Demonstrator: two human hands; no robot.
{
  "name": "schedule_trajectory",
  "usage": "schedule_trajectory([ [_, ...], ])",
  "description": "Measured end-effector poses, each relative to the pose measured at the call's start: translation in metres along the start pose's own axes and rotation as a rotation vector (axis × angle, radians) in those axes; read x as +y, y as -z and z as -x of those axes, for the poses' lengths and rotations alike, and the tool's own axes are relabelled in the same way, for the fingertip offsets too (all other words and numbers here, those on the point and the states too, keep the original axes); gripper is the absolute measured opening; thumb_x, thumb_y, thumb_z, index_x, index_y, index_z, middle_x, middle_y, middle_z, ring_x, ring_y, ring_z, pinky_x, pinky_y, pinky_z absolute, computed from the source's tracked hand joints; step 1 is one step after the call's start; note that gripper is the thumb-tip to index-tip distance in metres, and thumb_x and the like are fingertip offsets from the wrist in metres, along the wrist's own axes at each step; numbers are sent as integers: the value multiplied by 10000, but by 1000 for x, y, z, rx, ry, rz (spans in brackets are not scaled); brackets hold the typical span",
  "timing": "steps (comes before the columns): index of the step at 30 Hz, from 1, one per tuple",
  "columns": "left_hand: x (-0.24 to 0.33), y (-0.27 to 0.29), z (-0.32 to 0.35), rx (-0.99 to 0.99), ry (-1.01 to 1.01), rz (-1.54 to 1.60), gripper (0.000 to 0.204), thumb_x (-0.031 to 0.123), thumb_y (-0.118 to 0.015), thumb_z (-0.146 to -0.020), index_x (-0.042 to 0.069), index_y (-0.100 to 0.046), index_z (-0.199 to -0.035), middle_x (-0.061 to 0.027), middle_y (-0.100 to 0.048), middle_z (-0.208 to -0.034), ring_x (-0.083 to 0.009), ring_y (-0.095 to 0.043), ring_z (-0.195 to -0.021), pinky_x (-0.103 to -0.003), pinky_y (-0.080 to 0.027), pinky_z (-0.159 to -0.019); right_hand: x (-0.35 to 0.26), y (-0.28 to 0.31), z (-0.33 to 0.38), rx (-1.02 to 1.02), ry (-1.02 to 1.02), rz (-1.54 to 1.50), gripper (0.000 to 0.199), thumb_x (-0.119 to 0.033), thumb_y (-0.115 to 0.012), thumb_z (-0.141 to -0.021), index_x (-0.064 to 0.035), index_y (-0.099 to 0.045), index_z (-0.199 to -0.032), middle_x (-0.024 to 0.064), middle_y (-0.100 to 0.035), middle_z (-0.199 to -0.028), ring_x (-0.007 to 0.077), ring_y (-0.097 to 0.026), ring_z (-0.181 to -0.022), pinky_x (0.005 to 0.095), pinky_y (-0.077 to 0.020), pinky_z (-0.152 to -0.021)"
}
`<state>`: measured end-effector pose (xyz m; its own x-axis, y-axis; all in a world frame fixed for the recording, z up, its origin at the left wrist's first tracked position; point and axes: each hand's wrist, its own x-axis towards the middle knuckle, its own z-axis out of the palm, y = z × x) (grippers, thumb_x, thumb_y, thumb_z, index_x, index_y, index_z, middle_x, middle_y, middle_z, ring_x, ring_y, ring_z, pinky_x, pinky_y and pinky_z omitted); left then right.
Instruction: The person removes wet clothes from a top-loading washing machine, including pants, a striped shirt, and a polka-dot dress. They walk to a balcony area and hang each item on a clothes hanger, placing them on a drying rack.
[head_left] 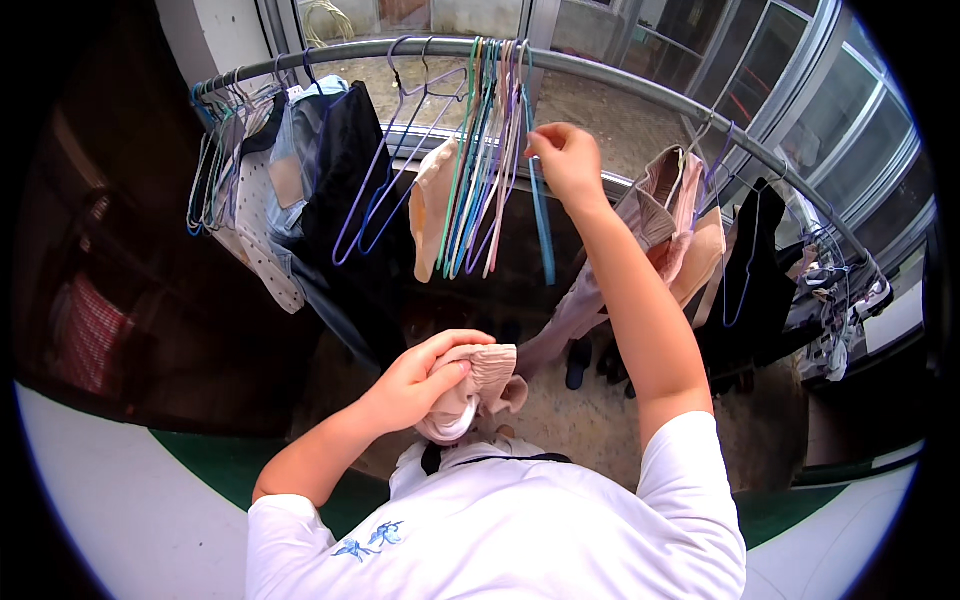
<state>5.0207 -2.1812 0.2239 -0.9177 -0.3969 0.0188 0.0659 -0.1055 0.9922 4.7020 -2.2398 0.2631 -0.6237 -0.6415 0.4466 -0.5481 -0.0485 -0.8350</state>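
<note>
Close to my body, my left hand (410,385) is closed around a bunched pale pink garment (490,372) with a gathered elastic edge; a white part shows at its underside. My right hand (568,160) is raised to the rail, fingers pinched at the side of a blue clothes hanger (545,235). That hanger is the rightmost of a tight cluster of several empty hangers (490,180) in green, purple, white and pink. Just left of the cluster hangs a small cream garment (433,210).
A curved metal rail (620,72) runs across in front of windows. On its left hang black trousers (350,200) and a dotted white garment (262,260); on its right, pink clothes (680,220) and a black garment (755,250). Dark shoes (578,365) stand on the floor below.
</note>
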Motion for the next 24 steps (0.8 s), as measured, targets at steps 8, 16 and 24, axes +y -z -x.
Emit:
schedule_trajectory([
  [8, 8, 7, -17, -84, 55, -239, 283, 49, -796, -751, 53, -737, -1027, -51, -705, -963, -135, -663, -893, -274, -506, -830, -7, 38, 6, 105, 21, -150, 213, -157, -634, -902, 38, -622, -986, 25, -601, -724, 93, -537, -563, 244, -410, -498],
  [16, 42, 13, -36, 63, -204, -244, 217, -4, -743, -787, 2, -699, -999, -36, -669, -905, -105, -624, -861, -251, -488, -782, -36, 88, 15, 26, -97, -517, 182, -115, -590, -945, 40, -551, -1032, -1, -525, -689, 62, -457, -490, 206, -355, -433],
  [24, 65, 25, -45, 116, -402, -444, 271, -18, -752, -785, 16, -710, -1051, -14, -592, -858, -92, -546, -768, -239, -429, -693, -25, 103, 110, -155, -302, -772, 330, -123, -677, -912, 20, -534, -1172, 44, -600, -819, 72, -523, -569, 215, -388, -480],
])
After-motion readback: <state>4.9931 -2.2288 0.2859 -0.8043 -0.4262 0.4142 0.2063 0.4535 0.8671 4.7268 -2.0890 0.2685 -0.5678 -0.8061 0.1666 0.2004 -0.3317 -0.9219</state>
